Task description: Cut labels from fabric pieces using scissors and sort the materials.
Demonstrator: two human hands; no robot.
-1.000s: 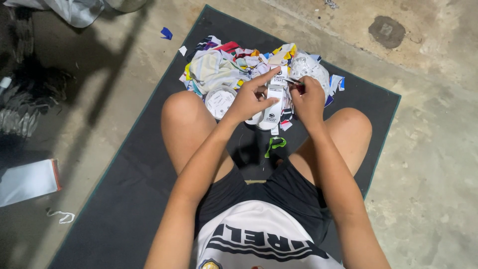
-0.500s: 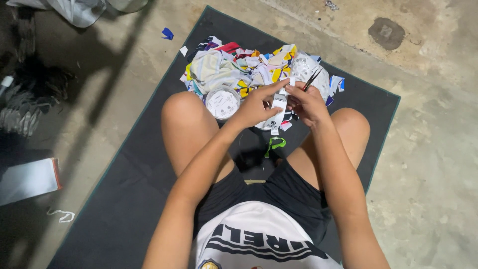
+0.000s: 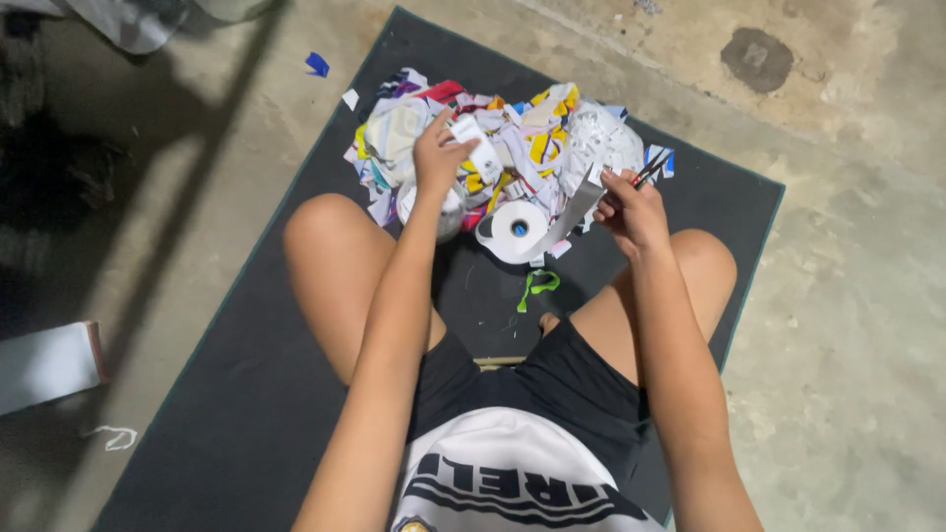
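I sit cross-legged on a dark mat. My left hand reaches forward into a heap of colourful cut paper scraps and pinches a small white piece. My right hand grips a pair of small scissors with blades pointing up and right, together with the free end of a white tape strip. The strip runs down to a white tape roll lying on the mat between my knees. A small green scrap lies just nearer to me.
Bare concrete floor surrounds the mat. A round dark patch marks the floor at the far right. A blue scrap and a white scrap lie off the mat's far left edge. A flat pale object rests at the left.
My hands, together over the tape earlier, have parted. The left hand moved forward into the scrap heap; the right stayed back with scissors and strip. The roll now lies uncovered.
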